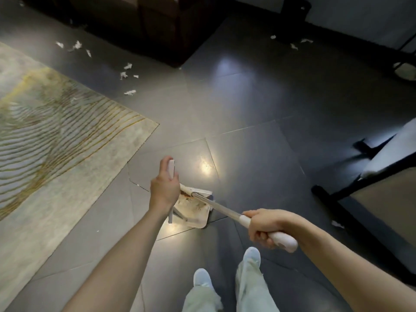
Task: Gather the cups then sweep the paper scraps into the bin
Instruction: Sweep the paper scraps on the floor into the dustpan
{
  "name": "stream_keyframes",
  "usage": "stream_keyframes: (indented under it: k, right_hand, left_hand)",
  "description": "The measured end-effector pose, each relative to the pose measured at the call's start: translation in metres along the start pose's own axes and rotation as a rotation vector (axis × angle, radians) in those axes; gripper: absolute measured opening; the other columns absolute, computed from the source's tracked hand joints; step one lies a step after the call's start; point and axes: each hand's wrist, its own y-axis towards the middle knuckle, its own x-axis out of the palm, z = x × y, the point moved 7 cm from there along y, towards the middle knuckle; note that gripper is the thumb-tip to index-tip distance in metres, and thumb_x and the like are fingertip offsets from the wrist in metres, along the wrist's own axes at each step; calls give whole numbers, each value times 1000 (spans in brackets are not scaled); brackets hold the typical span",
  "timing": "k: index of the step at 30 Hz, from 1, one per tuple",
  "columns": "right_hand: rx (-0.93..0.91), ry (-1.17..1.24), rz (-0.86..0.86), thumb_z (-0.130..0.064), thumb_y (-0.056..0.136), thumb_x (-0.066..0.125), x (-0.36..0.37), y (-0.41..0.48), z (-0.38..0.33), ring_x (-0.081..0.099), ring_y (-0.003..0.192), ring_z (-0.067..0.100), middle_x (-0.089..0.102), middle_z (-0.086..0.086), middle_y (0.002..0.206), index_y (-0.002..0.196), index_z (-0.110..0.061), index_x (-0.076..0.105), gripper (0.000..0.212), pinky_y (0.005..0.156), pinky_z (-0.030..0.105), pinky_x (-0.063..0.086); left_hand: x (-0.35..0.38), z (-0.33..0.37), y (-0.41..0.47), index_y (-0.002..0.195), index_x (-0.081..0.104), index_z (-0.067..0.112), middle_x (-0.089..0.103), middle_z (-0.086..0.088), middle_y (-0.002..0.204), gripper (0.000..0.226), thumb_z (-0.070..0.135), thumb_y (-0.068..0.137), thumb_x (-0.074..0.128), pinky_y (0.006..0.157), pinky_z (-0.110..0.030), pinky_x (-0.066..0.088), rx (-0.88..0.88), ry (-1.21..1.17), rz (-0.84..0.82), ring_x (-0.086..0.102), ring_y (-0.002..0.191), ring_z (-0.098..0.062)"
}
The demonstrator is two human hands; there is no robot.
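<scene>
Glossy dark tile floor, pale rug with wavy gold lines at left.
Grips the broom by its white plastic end in the right hand, fingers wrapped tight, thin metal shaft slanting down into the dustpan. Holds the pan's upright white handle in the left hand, fingers curled round it. Torn white scraps strewn on the tiles off the rug's far edge, before the dark sofa, more near a dark round bin by the far wall. Pale chair at right.
</scene>
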Motion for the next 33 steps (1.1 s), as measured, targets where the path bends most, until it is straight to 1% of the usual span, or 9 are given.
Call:
stream_keyframes:
  k: [3,5,11,17,19,23,26,30,33]
  right_hand:
    - [7,201,-59,4,82,42,1,-24,16,35,35,5,39,-1,51,118,-14,51,41,35,14,32]
    - [-15,197,-19,4,82,44,-1,-37,30,35,37,6,39,0,50,124,-17,51,47,36,15,32]
    - [-55,210,174,1,78,49,3,-54,75,39,42,10,44,3,54,125,-15,52,50,40,20,36]
    - [-64,174,422,0,71,44,17,-71,165,47,38,16,52,4,49,115,-16,51,47,40,21,39]
    - [-26,156,491,0,68,43,19,-80,206,48,39,18,54,5,51,107,-13,51,42,42,23,41]
    - [75,141,585,-1,65,45,18,-101,287,54,52,23,61,11,68,106,-12,52,43,51,29,46]
    - [153,157,643,-3,69,44,13,-118,343,56,57,24,62,12,77,104,-12,52,37,55,29,48]
    - [250,182,667,-1,75,44,3,-130,409,58,60,24,61,12,83,106,-12,46,33,48,22,44]
    - [307,174,697,-1,78,45,-14,-131,449,57,57,19,59,9,79,105,-10,46,29,43,20,37]
  left_hand:
    - [-4,-2,-13,117,38,35,52,-10,61,24,25,96,45,50,-32,37,38,20,-37,53,56,-25]
    - [-5,-2,-28,113,36,40,52,-8,61,23,28,95,47,49,-32,37,94,27,-82,54,56,-26]
    - [-3,12,-77,111,40,45,57,-3,69,24,33,94,52,58,-31,40,241,28,-156,54,59,-25]
    - [27,46,-144,113,41,42,65,-3,91,28,26,94,54,70,-38,50,336,14,-243,62,77,-26]
    - [43,57,-169,113,43,41,65,-5,91,28,25,94,54,71,-38,50,346,-4,-277,62,78,-26]
    - [82,87,-214,122,46,31,64,-1,80,30,24,94,53,61,-28,43,435,43,-338,61,65,-21]
    - [110,111,-243,126,48,26,70,-4,87,34,20,93,55,63,-29,45,491,60,-380,67,74,-30]
    - [136,137,-275,115,40,40,71,-3,99,38,16,92,57,64,-22,39,587,79,-390,67,83,-28]
    - [147,142,-289,119,46,35,72,-5,101,40,12,90,60,69,-26,44,617,86,-400,68,87,-28]
